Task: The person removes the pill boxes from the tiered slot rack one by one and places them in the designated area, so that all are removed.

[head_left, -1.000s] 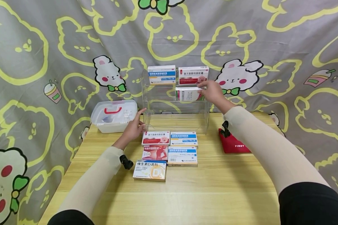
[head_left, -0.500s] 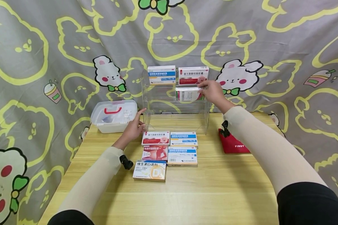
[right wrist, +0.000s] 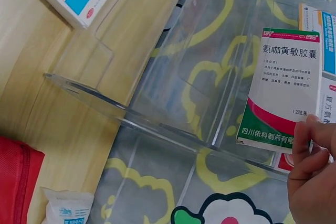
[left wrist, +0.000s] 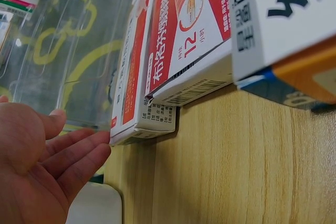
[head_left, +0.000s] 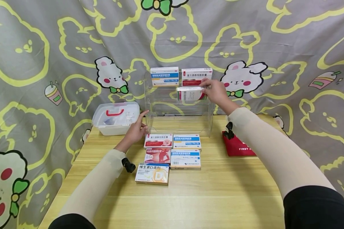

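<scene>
My right hand [head_left: 216,92] pinches the right end of a white medicine box [head_left: 188,94] at the second tier of a clear acrylic display rack [head_left: 179,118]. In the right wrist view that medicine box [right wrist: 283,85] shows a green and magenta lower corner, with the fingers [right wrist: 301,153] at its edge. A blue-and-white medicine box [head_left: 164,76] and a red-and-white medicine box [head_left: 197,77] stand on the top tier. By the rack's lower left side is my left hand [head_left: 135,129], its fingers [left wrist: 86,156] extended close to the end of a red-and-white medicine box [left wrist: 131,77].
Several medicine boxes lie in front of the rack, among them a pink-red box [head_left: 157,155] and a vitamin D box [head_left: 152,174]. A lidded plastic case [head_left: 116,128] stands left, a red first-aid pouch [head_left: 238,148] right. A patterned curtain [head_left: 177,38] hangs behind.
The medicine box in my right hand has shifted slightly up and to the left, and now sits a little tilted. My left hand has stayed in place.
</scene>
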`<state>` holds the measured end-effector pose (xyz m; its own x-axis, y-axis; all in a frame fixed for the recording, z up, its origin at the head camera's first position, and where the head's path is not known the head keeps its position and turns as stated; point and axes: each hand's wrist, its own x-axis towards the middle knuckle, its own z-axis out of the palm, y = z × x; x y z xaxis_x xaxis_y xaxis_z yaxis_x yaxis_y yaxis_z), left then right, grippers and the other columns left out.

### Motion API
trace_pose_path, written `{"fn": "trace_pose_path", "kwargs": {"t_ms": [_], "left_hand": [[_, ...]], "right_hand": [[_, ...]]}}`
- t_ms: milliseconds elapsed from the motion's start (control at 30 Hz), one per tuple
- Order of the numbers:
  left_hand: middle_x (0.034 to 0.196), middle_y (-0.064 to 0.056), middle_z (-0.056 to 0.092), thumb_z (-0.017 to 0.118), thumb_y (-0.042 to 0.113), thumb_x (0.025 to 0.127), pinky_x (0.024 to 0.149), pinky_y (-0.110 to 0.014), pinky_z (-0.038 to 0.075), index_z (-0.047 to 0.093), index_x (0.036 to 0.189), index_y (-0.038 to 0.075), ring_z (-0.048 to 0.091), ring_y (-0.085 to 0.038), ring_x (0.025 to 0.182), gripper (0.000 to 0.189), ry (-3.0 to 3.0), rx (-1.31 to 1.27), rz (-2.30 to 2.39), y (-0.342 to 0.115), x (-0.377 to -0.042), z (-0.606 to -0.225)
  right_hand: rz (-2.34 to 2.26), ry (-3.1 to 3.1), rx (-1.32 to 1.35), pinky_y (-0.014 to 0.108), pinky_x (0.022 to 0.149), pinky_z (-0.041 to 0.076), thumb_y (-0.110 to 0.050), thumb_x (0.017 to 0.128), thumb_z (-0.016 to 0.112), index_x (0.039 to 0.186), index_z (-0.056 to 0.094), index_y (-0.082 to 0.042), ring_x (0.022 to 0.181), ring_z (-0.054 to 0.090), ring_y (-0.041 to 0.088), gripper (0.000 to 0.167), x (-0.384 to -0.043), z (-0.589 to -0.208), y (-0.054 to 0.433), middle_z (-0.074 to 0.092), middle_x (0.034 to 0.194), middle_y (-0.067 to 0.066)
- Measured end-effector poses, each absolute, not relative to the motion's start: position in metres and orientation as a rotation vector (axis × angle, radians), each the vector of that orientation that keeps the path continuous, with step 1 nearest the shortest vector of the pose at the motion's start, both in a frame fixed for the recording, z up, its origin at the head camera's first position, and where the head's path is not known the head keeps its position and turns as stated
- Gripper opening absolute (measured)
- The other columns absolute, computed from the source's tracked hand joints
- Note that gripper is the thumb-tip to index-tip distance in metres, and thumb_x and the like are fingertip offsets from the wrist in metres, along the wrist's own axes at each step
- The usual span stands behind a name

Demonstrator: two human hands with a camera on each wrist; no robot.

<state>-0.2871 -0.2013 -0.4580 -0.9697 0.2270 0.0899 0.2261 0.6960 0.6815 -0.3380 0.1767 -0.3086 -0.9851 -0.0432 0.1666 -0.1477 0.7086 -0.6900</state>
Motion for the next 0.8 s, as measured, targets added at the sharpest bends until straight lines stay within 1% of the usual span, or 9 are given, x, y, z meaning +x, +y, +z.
{"fn": "trace_pose_path", "kwargs": {"t_ms": [100,167,233,367,500,600,733,800], "left_hand": [[0.111,-0.024,0.070,0.058,0.004,0.105,0.075,-0.044,0.064,0.012,0.163,0.044,0.074,-0.035,0.092,0.085,2.893,0.393,1.164,-0.201,-0.287,-0.458],[0.111,-0.025,0.070,0.058,0.004,0.105,0.075,-0.044,0.064,0.012,0.163,0.044,0.074,-0.035,0.092,0.085,2.895,0.399,1.162,-0.202,-0.286,-0.458],[0.111,-0.025,0.070,0.058,0.003,0.104,0.074,-0.044,0.064,0.012,0.163,0.044,0.074,-0.035,0.091,0.085,2.898,0.402,1.160,-0.202,-0.286,-0.458],[0.112,-0.025,0.070,0.058,0.003,0.104,0.074,-0.045,0.063,0.012,0.163,0.044,0.074,-0.035,0.091,0.085,2.900,0.403,1.155,-0.202,-0.286,-0.458],[0.112,-0.025,0.070,0.058,0.003,0.104,0.074,-0.045,0.064,0.012,0.163,0.045,0.074,-0.035,0.091,0.086,2.902,0.408,1.157,-0.202,-0.286,-0.459],[0.112,-0.025,0.070,0.058,0.003,0.104,0.074,-0.044,0.064,0.012,0.163,0.044,0.074,-0.035,0.091,0.085,2.902,0.414,1.160,-0.202,-0.286,-0.459],[0.112,-0.025,0.070,0.058,0.003,0.104,0.073,-0.044,0.064,0.012,0.163,0.044,0.074,-0.034,0.091,0.085,2.905,0.420,1.159,-0.202,-0.287,-0.458],[0.111,-0.024,0.070,0.058,0.003,0.104,0.073,-0.044,0.064,0.013,0.163,0.044,0.074,-0.034,0.091,0.085,2.908,0.422,1.157,-0.203,-0.286,-0.458]], "right_hand": [[1.143,-2.770,0.172,0.030,0.068,0.052,-0.013,0.104,0.064,0.128,0.072,-0.009,0.094,0.067,0.029,0.026,-0.336,-0.305,0.175,0.056,0.150,0.008],[1.159,-2.764,0.177,0.029,0.066,0.052,-0.013,0.104,0.064,0.128,0.071,-0.009,0.095,0.068,0.030,0.026,-0.335,-0.302,0.174,0.058,0.148,0.008],[1.173,-2.760,0.180,0.028,0.064,0.051,-0.014,0.104,0.063,0.129,0.071,-0.009,0.096,0.069,0.031,0.026,-0.333,-0.299,0.174,0.063,0.139,0.011],[1.167,-2.743,0.191,0.027,0.060,0.048,-0.014,0.104,0.064,0.129,0.071,-0.008,0.093,0.069,0.031,0.026,-0.333,-0.295,0.173,0.068,0.114,0.016],[1.164,-2.724,0.181,0.025,0.060,0.048,-0.014,0.103,0.065,0.127,0.072,-0.009,0.089,0.069,0.030,0.026,-0.333,-0.289,0.172,0.067,0.103,0.014],[1.176,-2.717,0.182,0.024,0.060,0.048,-0.014,0.103,0.065,0.127,0.072,-0.009,0.089,0.068,0.030,0.025,-0.333,-0.285,0.173,0.067,0.103,0.014],[1.173,-2.705,0.205,0.024,0.059,0.047,-0.014,0.103,0.065,0.126,0.072,-0.008,0.089,0.068,0.031,0.024,-0.330,-0.278,0.173,0.069,0.109,0.015],[1.166,-2.701,0.212,0.023,0.059,0.047,-0.014,0.103,0.065,0.125,0.073,-0.008,0.087,0.068,0.028,0.024,-0.329,-0.275,0.173,0.069,0.114,0.015]]}}
